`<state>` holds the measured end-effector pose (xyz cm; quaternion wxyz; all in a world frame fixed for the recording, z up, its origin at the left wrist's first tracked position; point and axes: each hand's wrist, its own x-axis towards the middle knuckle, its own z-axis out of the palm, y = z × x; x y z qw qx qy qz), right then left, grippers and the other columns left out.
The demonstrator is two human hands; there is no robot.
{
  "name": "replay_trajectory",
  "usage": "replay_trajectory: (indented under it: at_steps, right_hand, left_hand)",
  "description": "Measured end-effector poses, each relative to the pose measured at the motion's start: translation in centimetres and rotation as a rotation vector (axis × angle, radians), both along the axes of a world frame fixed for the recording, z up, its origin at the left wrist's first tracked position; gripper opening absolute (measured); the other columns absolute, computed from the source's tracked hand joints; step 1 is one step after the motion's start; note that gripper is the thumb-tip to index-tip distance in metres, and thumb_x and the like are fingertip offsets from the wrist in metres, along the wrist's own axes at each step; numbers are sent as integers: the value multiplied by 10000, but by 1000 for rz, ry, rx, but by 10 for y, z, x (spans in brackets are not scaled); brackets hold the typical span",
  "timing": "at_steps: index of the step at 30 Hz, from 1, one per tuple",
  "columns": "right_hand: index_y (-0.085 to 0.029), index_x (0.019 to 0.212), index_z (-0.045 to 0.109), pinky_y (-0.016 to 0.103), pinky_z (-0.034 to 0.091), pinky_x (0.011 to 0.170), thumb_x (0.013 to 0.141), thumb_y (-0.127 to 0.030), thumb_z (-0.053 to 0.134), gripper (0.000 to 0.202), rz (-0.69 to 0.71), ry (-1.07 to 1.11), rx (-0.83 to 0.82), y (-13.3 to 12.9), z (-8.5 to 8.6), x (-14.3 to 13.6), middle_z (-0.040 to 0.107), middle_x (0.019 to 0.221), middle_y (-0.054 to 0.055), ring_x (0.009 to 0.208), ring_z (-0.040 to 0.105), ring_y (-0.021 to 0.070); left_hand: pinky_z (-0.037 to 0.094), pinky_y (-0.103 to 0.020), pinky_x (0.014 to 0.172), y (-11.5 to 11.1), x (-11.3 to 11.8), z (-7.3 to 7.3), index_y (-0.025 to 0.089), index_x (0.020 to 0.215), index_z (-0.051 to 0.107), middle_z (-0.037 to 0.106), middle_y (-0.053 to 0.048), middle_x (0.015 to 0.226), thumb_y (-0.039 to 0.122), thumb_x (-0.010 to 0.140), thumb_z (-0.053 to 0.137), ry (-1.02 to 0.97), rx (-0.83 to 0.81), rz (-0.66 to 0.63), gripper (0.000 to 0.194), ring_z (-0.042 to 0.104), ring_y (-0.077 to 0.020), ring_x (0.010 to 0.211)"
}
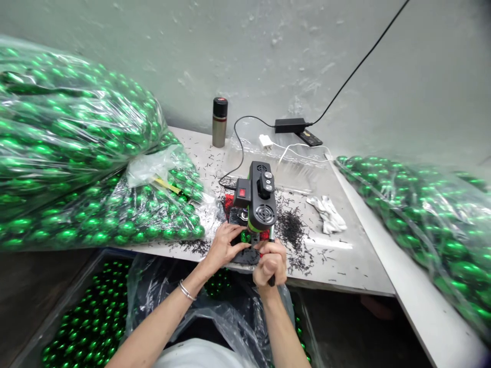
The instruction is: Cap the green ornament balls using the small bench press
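A small black bench machine (262,197) with a red switch stands near the table's front edge. Under its head sits a shiny green ball (245,236). My left hand (225,246), with a silver bangle at the wrist, has thumb and fingers closed around the ball's left side. My right hand (271,263) is wrapped round a black-handled tool or lever at the machine's right side; whether it joins the machine is unclear. Red material (264,234) lies partly hidden beneath the machine. Small black pieces (290,227) are heaped right of it.
Large clear bags of green balls stand at left (76,133) and right (414,209). Behind the machine are a flask (220,122), a power adapter (290,125) and cables. White gloves (328,214) lie at right. An open plastic-lined container of green balls (92,312) sits below the table.
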<state>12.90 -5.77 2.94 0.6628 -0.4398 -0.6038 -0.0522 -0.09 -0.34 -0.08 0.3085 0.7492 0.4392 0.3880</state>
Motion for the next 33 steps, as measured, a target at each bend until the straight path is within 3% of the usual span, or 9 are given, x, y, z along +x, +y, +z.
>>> replay_trajectory:
  at_steps: [8,13,17,21,24,26,30,33]
  right_hand:
    - [-216,701,461,389,504,786,969,-218,344,293,20,-165,10,1,-2,7,536,727,-6,664,586,140]
    - [-208,634,428,308,440,648,946,-151,363,323,42,-26,-42,-3,38,5,502,670,-12,623,520,125]
    - [-205,626,425,278,380,566,935,-117,386,323,22,34,-113,-5,68,2,492,647,-13,611,516,120]
    - [-201,627,447,284,407,565,923,-96,404,317,53,40,-59,-5,60,1,491,639,-10,615,529,127]
    - [-194,636,460,280,413,546,917,-84,405,307,74,51,3,-1,46,-1,500,662,-1,614,523,124]
    - [-190,635,457,269,411,533,916,-82,407,305,81,72,46,2,40,-2,492,665,-3,616,518,119]
    - [-183,631,455,259,408,531,919,-86,408,307,89,91,58,3,38,-3,498,687,-4,607,511,104]
    - [-182,635,459,260,405,548,918,-84,413,303,82,73,16,2,38,-1,511,703,-4,603,514,96]
  left_hand:
    - [365,-514,1078,1,0,0,232,1107,712,715,-86,1074,390,805,733,-13,15,-7,341,609,-269,1044]
    - [383,-527,1055,4,2,-1,211,1111,703,717,-98,1063,361,793,746,-7,38,-7,355,616,-275,1023]
    - [370,-532,1077,-14,-7,5,193,1187,650,690,-123,1122,325,866,653,26,113,-23,347,595,-278,1091]
    - [354,-516,1105,-53,-32,9,202,1347,518,643,-136,1240,294,895,587,130,217,-158,466,559,-274,1181]
    - [346,-516,1114,-60,-53,12,195,1379,476,624,-137,1289,368,888,603,211,270,-155,536,538,-286,1221]
    - [372,-513,1083,-41,-66,18,182,1321,532,643,-138,1257,348,929,538,280,309,-3,425,552,-285,1194]
    - [446,-478,945,30,-84,38,104,1117,649,655,-195,1173,215,955,439,577,233,428,288,578,-310,1092]
    - [440,-474,914,75,-86,50,71,1084,645,665,-211,1069,203,921,497,800,96,484,257,580,-341,1053]
